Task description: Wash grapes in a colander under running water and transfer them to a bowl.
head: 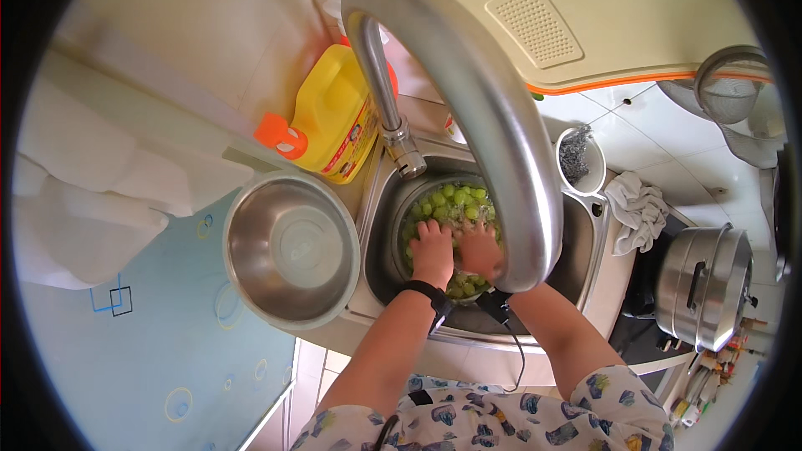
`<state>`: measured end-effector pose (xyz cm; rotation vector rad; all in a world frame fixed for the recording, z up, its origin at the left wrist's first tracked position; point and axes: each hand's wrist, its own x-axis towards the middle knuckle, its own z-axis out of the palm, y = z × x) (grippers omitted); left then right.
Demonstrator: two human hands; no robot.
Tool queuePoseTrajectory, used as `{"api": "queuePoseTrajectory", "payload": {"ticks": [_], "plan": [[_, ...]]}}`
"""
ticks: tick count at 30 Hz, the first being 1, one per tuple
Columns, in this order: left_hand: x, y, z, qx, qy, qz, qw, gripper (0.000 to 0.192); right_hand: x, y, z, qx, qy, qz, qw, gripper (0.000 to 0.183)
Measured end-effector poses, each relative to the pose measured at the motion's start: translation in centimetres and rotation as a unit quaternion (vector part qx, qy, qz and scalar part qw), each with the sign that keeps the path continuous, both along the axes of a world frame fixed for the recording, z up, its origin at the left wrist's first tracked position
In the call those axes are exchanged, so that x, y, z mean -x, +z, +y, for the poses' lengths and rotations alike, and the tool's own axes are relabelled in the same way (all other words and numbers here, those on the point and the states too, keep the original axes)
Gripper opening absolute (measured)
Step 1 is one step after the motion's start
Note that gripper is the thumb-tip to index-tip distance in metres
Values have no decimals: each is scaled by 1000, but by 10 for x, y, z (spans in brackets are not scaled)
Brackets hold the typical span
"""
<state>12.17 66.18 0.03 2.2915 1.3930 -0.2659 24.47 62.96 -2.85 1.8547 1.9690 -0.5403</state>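
Note:
Green grapes [460, 199] lie in water inside a round metal basin [399, 232], which stands in the stainless steel sink [378, 263]. My left hand [433, 250] rests over the grapes at the basin's left side, fingers pointing away from me. Beside it, my right hand [479, 252] is partly under the water among the grapes, its fingertips blurred by splashes. Whether either hand grips any grapes cannot be made out. The big curved faucet [463, 75] arches over the basin and hides part of its right side.
Left of the sink stands a steel bowl [294, 250], with a yellow detergent jug [335, 106] behind it. A white cup [598, 175] holding steel wool [573, 156] sits at the back right. Further right are a grey cloth [636, 210] and a steamer pot [702, 288] on the stove.

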Motion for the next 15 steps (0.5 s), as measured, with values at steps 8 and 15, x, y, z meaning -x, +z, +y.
{"api": "queuePoseTrajectory", "payload": {"ticks": [8, 15], "plan": [[56, -74, -20, 142, 96, -174, 970, 72, 19, 22, 11, 9, 124, 69, 990, 58], [24, 1, -18, 205, 167, -187, 946, 87, -9, -8, -3, -157, -236, 369, 885, 61]]}}
